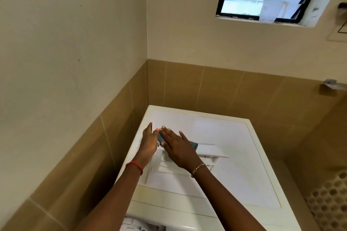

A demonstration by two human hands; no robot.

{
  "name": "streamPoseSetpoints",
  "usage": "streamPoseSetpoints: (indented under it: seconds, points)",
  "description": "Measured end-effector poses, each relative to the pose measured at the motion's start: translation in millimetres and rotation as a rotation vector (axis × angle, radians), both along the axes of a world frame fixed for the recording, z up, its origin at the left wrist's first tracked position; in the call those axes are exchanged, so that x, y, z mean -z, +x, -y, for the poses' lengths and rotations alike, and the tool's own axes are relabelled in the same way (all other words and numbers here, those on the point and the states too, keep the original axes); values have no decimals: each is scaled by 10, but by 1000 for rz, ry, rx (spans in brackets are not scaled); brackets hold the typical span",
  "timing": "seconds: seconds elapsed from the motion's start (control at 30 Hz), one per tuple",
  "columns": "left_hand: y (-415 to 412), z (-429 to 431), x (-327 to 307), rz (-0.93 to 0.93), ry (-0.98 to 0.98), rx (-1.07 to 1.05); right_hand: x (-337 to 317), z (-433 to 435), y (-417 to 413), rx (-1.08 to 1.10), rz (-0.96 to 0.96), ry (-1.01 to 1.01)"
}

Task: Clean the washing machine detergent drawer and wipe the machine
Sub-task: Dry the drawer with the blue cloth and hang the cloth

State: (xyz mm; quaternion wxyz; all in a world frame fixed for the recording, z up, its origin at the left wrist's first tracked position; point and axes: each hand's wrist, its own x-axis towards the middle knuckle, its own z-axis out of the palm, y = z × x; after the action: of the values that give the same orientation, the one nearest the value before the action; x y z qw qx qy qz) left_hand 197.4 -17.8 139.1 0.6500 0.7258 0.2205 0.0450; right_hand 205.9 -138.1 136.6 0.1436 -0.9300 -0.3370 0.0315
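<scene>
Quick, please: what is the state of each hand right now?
Left hand: open, resting on the left edge of the washing machine, holding nothing.
Right hand: open and flat, pressing a blue cloth onto the top.

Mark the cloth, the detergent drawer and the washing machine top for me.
blue cloth [194, 145]: head view, bunched end showing past the right hand.
detergent drawer [212, 153]: head view, its white front panel, lying on the machine.
washing machine top [216, 129]: head view, bare white surface behind the drawer.
</scene>
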Motion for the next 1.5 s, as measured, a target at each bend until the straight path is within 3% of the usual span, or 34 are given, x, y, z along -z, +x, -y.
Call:
streamPoseSetpoints:
  seconds: [0.1,0.47,0.9,1.23,1.37,1.5]
  points:
    - [-2,11,7,0,-24,3,29,-79,32,31,-10,-30]
    - [13,-33,2,-66,176,37,166,259,96,113,30,25]
    - [-22,-22,-25,-45,171,34,89,1137,211,340,-137,9]
    - [-14,15,40,-118,203,12,174,1232,281,805,-386,367]
    - [-28,-1,34,-224,211,-1,181,1238,272,843,-376,446]
    - [-83,-38,32,-118,156,85,218,1253,228,837,-350,547]
